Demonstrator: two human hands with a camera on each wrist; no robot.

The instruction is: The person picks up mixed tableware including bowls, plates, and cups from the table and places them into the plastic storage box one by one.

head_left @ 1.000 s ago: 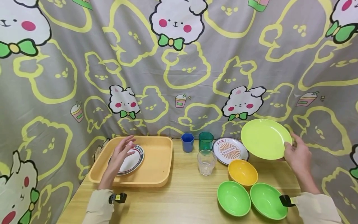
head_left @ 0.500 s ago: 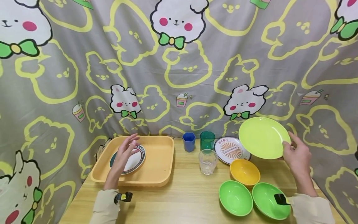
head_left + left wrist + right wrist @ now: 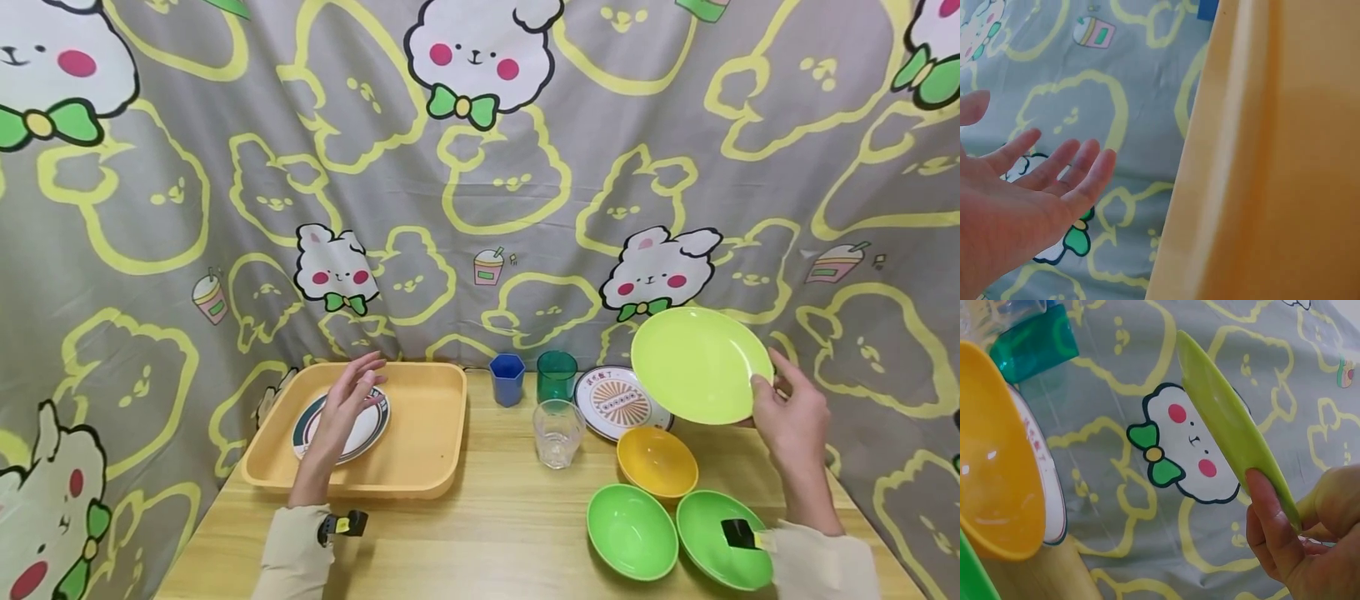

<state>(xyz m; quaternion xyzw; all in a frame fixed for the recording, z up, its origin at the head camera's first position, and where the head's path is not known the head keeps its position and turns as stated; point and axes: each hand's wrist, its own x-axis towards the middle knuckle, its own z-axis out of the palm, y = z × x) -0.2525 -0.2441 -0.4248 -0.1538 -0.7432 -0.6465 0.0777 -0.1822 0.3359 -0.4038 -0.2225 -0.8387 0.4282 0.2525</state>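
1. The right hand (image 3: 791,408) pinches the rim of the yellow-green plate (image 3: 701,364), thumb on top, fingers behind; the plate is tilted, raised over the counter's (image 3: 510,533) back right corner.
2. Compared with 1 second ago, it sits slightly farther left, hiding more of the printed plate (image 3: 618,400) near the back edge.
3. The left hand (image 3: 347,400) has shifted right above the tray (image 3: 423,425) by the counter's left edge; its fingers are spread, slightly bent, holding nothing. More of the white plate (image 3: 367,429) in the tray shows on the left.
4. The yellow bowl (image 3: 657,462) and 2 green bowls (image 3: 632,532), towards the front right corner, have stayed put.
5. The printed plate bears red Chinese characters, too small to read surely; the white plate's dark band has partly hidden, illegible lettering.
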